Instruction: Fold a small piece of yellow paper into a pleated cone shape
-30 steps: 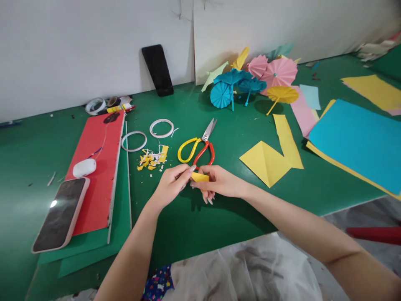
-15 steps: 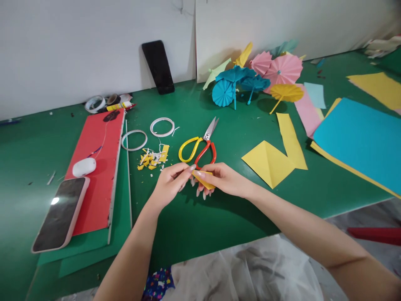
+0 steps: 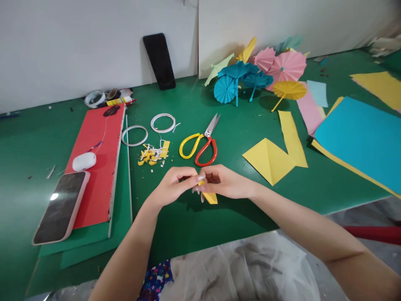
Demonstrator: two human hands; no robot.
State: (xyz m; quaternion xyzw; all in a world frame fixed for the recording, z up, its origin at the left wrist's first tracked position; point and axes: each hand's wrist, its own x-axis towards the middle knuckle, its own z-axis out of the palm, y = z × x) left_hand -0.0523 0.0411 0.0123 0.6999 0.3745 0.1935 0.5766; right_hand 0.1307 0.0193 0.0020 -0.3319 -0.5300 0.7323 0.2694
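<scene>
A small folded piece of yellow paper [image 3: 210,198] is pinched between both my hands above the green table. My left hand [image 3: 179,184] grips its upper tip between thumb and fingers. My right hand [image 3: 224,182] closes on it from the other side, and the wider end sticks out below the fingers. Just beyond my hands lie scissors [image 3: 208,133] with one yellow and one red handle, blades pointing away. Yellow and white paper scraps [image 3: 153,154] are heaped to their left. On the right rests a creased yellow paper square [image 3: 269,161], touching a yellow strip [image 3: 293,138].
Two tape rolls [image 3: 163,123] lie behind the scraps. At left, a phone [image 3: 61,209] and a white earphone case [image 3: 84,161] rest on a red board [image 3: 97,192]. Several paper umbrellas [image 3: 286,67] stand at the back. Blue sheets [image 3: 360,138] lie at right. A black phone [image 3: 159,60] leans on the wall.
My hands have drawn closer together and shifted slightly. The folded yellow paper has turned, its wide end now pointing down toward me. The whole view has shifted a little.
</scene>
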